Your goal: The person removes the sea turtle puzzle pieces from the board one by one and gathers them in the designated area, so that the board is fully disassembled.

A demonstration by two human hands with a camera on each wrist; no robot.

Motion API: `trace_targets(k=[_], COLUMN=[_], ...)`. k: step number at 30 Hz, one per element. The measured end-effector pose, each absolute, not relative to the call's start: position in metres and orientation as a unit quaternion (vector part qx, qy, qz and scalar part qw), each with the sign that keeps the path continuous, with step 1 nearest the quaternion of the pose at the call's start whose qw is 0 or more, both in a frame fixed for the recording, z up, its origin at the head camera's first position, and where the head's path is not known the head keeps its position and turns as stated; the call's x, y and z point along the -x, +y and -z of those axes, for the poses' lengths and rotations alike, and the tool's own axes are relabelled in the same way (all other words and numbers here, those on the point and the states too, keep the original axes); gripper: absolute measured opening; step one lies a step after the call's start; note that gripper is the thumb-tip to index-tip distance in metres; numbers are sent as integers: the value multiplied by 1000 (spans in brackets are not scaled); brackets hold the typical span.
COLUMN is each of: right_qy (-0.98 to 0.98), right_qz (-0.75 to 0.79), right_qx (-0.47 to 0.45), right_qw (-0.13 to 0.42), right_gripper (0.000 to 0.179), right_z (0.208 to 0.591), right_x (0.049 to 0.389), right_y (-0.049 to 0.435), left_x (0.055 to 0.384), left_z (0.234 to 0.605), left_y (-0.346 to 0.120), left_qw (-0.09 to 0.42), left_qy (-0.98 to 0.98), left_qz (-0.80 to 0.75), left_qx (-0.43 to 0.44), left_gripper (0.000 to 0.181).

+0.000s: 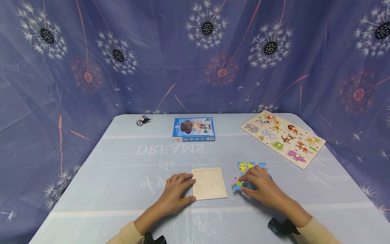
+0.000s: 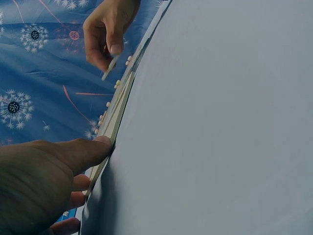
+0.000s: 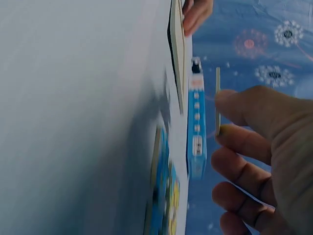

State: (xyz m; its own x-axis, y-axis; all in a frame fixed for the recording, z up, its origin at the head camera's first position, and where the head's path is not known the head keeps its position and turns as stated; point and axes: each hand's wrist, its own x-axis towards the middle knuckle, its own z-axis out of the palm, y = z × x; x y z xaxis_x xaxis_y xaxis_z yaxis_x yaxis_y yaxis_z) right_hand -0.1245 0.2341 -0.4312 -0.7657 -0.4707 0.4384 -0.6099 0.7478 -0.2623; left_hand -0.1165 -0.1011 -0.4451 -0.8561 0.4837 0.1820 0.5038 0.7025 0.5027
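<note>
A square wooden puzzle frame with a raised rim lies flat before me. Along its left side my left hand rests with relaxed fingers, thumb near the lower left corner and fingertips at the rim. Just right of the frame, my right hand pinches a thin, colourful puzzle piece between thumb and index finger, the other fingers loosely bent. The right wrist view shows this piece edge-on, raised off the table. More bright puzzle pieces lie beneath and behind the right hand, which partly hides them.
A blue game box stands at the back middle. Behind on the right, a wooden animal peg board lies at an angle. A small dark and purple figure is at the back left. The patterned curtain hangs behind the table.
</note>
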Motion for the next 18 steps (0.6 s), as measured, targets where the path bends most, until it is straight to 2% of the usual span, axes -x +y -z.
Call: trace_targets(k=[8, 18], right_qy=[-917, -925], right_qz=[-187, -179], right_qx=[-283, -263], right_qw=[207, 208], right_gripper=[32, 35], right_z=[433, 436], right_x=[119, 110], right_y=[272, 311], left_x=[116, 116], left_z=[445, 444], left_y=[-101, -101], left_qw=[19, 22], left_qy=[-923, -924], left_qz=[276, 272], left_qx=[267, 269], left_gripper=[54, 54])
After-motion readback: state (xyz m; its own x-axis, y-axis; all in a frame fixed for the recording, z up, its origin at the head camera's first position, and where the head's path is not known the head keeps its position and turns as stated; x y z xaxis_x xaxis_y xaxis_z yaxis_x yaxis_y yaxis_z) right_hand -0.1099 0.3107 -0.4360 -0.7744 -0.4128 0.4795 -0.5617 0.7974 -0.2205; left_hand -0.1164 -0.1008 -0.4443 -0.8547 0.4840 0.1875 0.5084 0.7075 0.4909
